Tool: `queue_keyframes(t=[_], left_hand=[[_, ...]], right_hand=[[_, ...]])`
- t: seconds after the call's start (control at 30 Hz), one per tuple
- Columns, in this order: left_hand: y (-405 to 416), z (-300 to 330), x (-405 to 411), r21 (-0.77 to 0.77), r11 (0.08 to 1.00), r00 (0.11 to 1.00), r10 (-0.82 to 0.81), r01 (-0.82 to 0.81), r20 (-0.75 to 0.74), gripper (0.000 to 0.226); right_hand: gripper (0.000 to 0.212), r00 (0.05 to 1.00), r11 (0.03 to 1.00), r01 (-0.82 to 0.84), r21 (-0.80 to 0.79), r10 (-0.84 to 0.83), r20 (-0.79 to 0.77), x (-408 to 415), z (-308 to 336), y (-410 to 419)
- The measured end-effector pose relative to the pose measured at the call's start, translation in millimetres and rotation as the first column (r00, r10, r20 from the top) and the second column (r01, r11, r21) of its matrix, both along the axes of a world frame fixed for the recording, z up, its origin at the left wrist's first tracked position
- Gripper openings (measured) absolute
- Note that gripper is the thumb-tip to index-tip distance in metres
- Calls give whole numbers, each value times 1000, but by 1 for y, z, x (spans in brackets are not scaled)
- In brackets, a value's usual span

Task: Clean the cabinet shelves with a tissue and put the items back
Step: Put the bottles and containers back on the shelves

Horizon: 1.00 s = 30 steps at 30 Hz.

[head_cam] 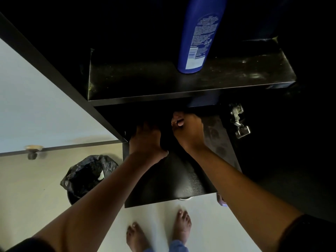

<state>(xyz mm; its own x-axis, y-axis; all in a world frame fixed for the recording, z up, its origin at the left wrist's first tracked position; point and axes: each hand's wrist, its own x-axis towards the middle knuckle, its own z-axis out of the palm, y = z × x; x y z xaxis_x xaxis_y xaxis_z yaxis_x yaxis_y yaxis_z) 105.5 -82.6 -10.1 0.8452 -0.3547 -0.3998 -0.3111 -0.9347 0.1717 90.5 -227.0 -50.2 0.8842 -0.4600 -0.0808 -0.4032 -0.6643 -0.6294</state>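
Head view: both my hands reach under the upper shelf (138, 82); right hand (187, 131) pinches something pale, left hand (145, 140) lies flat; bottle (198, 39) stands above.

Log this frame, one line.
left hand: on lower shelf | right hand: there too, grip unclear | blue bottle: upright, upper shelf | tissue: unseen
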Motion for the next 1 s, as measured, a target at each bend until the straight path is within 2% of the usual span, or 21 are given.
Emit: queue_keyframes(t=[0.47, 0.57, 0.67, 0.73, 0.83, 1.0], left_hand=[[1, -7, 4, -17, 1000, 1000, 5, -6, -10, 113], [3, -2, 1, -92, 996, 1000, 12, -11, 9, 115], [9, 10, -9, -249, 968, 999, 40, -38, 6, 122], [15, 23, -17, -342, 939, 999, 47, -41, 7, 125], [20, 50, -28, -392, 920, 999, 17, -2, 36, 117], [23, 122, -40, -494, 857, 989, -106, 143, 103, 89]], right_hand=[[20, 997, 999, -35, -1, 35, -63, 6, 12, -2], [21, 998, 999, -47, 20, 48, -52, -3, 24, -6], [47, 997, 998, -46, -33, 44, -65, -19, 42, -13], [47, 998, 997, -32, -71, 28, -51, -27, 58, -20], [44, 999, 993, -31, -117, 27, -39, -35, 94, -30], [30, 1000, 995, 7, -100, -4, 27, -58, 180, -28]])
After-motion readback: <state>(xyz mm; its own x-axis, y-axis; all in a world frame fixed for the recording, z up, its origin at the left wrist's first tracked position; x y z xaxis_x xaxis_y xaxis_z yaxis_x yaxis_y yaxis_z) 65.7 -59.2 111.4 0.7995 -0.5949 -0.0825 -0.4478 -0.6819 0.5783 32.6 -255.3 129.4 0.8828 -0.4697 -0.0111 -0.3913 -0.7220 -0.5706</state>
